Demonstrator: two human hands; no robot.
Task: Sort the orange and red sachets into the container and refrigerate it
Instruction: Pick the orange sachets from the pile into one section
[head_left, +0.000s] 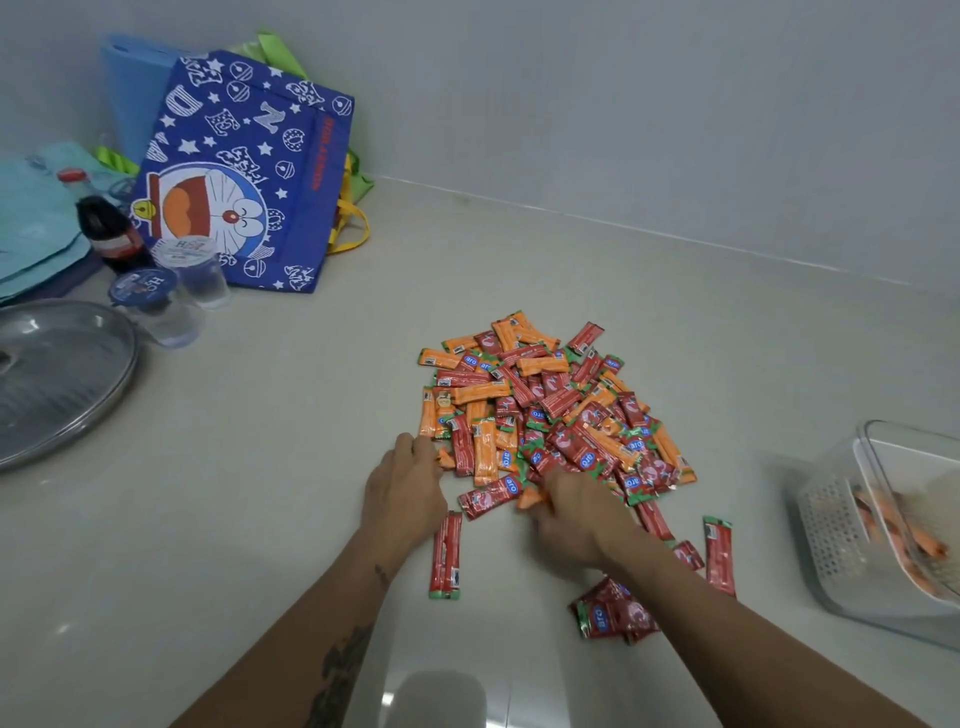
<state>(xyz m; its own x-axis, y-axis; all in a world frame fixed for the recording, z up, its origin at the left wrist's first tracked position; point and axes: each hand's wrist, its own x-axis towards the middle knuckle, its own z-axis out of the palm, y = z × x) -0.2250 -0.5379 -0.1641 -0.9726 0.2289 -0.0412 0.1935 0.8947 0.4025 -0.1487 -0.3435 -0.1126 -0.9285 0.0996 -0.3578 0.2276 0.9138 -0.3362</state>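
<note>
Head view: a big mixed pile (550, 415) of orange and red sachets lies on the counter (260, 519), well apart from the container (852, 519) at the right edge. A few orange sachets already show inside it, through the clear wall; how many is hard to tell. Several red sachets lie loose near the person, one (445, 555) between the forearms and others by the right wrist, perhaps set aside by colour.

The left hand (402, 486) rests at the pile's near left edge, fingers curled on an orange sachet, though the grip itself is hidden. The right hand (569, 512) is closed on an orange sachet (530, 499) at the pile's near edge.

My judgement: sorting is at an early stage. Most sachets are still in the pile, the container is far from full, no lid is on it, and refrigeration is not yet begun
</note>
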